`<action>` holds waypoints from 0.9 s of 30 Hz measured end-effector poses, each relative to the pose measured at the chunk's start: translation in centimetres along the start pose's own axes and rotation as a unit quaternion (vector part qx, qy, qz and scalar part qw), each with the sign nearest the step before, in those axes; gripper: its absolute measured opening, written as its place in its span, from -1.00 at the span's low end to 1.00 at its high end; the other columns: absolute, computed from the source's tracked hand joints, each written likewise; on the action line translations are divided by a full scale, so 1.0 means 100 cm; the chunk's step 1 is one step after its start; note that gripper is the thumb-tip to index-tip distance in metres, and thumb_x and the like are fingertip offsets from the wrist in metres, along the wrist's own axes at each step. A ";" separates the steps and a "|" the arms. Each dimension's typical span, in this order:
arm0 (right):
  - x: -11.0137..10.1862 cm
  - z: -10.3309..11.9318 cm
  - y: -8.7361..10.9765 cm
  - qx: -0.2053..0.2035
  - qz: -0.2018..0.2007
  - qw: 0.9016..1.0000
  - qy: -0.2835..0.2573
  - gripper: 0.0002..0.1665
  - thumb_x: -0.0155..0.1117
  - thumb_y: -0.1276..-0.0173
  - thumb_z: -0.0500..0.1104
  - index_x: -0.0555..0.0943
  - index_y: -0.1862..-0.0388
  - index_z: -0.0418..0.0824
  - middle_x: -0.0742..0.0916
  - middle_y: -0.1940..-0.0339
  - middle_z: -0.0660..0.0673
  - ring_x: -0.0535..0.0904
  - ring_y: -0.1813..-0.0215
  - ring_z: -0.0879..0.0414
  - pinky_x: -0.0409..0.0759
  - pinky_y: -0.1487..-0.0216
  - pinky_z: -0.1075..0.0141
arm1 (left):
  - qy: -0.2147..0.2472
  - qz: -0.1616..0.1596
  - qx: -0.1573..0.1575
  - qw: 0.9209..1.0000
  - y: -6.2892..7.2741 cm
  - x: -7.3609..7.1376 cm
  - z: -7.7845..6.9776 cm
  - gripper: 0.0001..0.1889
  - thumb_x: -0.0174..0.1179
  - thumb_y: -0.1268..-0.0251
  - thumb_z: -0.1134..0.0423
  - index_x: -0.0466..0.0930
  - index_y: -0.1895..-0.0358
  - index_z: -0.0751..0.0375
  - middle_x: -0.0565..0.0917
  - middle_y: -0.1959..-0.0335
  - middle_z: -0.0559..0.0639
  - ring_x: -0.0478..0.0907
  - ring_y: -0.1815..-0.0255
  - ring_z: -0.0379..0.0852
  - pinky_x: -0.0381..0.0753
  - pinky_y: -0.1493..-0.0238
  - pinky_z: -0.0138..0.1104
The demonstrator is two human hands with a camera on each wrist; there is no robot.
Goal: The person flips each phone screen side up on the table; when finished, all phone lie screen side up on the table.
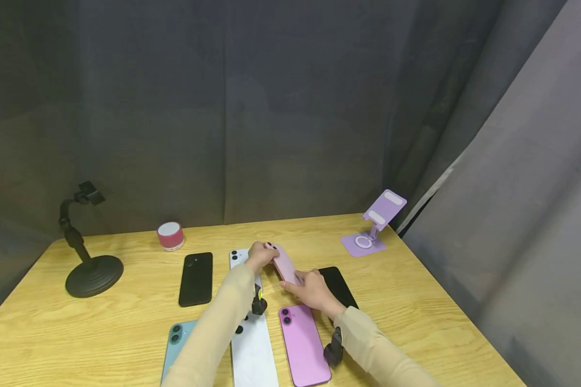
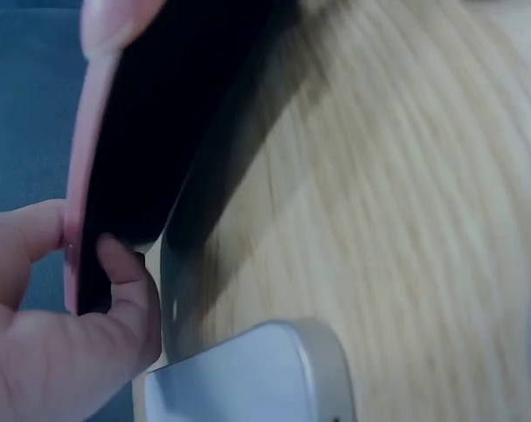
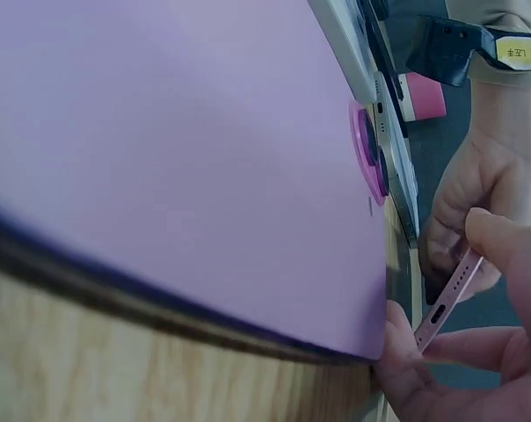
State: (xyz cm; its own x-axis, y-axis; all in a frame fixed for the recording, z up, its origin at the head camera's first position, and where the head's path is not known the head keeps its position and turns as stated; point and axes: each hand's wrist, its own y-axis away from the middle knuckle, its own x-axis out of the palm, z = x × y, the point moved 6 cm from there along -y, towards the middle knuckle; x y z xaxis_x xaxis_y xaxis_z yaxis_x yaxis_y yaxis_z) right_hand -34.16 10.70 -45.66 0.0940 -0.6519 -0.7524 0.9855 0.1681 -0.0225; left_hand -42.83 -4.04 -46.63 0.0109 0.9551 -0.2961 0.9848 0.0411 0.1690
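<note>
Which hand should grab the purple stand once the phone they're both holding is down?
Probably the right hand: it's nearer the purple stand, which sits on that side. The left hand is farther, on the other end of the pale pink phone.

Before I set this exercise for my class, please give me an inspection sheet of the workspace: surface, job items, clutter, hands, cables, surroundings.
Surface: wood-grain table.
Job items: light pink phone, held tilted, its back showing in the head view.
Clutter: upper white phone and lower white phone, both partly hidden by the left arm; teal phone; left black phone; right black phone; purple-pink phone; black stand; purple stand; pink-and-white cylinder.
Hands: left hand grips the phone's camera end; right hand pinches the port end.
Cables: nothing seen.
Surroundings: dark curtain behind, greyer drape at right.
</note>
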 end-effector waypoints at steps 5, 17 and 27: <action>0.003 0.003 0.000 0.000 0.010 1.000 -0.021 -0.11 0.22 -0.30 0.23 0.39 -0.28 -0.47 0.66 0.46 -0.21 0.33 0.56 0.16 0.33 0.56 0.40 | -0.070 -0.006 0.049 0.996 0.005 -0.003 -0.012 -0.54 0.12 -0.17 0.28 0.37 -0.09 0.51 0.55 0.02 0.32 0.47 0.06 0.06 0.53 -0.09 -0.11; 0.007 0.006 0.005 0.012 0.050 0.991 -0.122 -0.17 0.15 -0.37 0.21 0.36 -0.34 -0.41 0.77 0.27 -0.25 0.72 0.29 0.05 0.71 0.25 0.22 | -0.063 0.001 0.068 0.996 0.008 -0.003 -0.018 -0.61 0.05 -0.27 0.21 0.30 -0.09 0.36 0.49 0.07 0.20 0.41 0.08 0.02 0.47 -0.04 -0.18; 0.006 0.004 0.008 -0.014 0.073 0.988 -0.135 -0.23 0.09 -0.41 0.21 0.35 -0.37 -0.32 0.76 0.15 -0.27 0.73 0.19 0.02 0.70 0.13 0.18 | -0.030 -0.027 0.083 0.996 0.013 0.002 -0.024 -0.71 0.08 -0.21 0.23 0.33 0.04 0.26 0.51 0.14 0.14 0.44 0.10 0.01 0.49 -0.04 -0.18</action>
State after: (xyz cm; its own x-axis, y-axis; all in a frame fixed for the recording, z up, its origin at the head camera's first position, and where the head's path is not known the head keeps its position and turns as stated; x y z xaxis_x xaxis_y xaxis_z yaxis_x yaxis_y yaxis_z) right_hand -33.24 10.17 -45.85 0.2725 -0.7926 -0.5455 0.9549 0.2923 0.0523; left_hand -42.00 -3.09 -44.24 -0.0376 0.9334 -0.3570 0.9993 0.0383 -0.0052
